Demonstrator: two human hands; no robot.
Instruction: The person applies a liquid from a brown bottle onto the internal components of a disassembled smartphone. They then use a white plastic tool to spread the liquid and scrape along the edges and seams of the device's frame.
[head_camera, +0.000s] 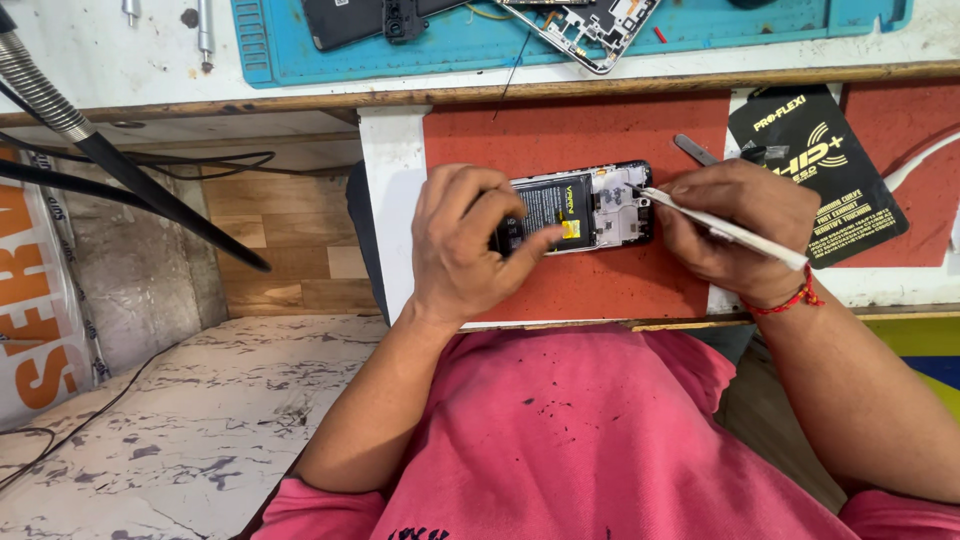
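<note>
Red mat at the middle of the frame carries the opened phone (585, 207), back cover already off, battery still inside, left hand (468, 243) clamping its edge, right hand (733, 225) gripping white tweezers (722, 229) at the board.

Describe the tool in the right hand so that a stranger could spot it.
Start at the red mat on the pull-out shelf. On it lies an opened phone. The right hand holds a thin white tool, tip on the phone's innards, unlike the grey tool lying loose behind.
</note>
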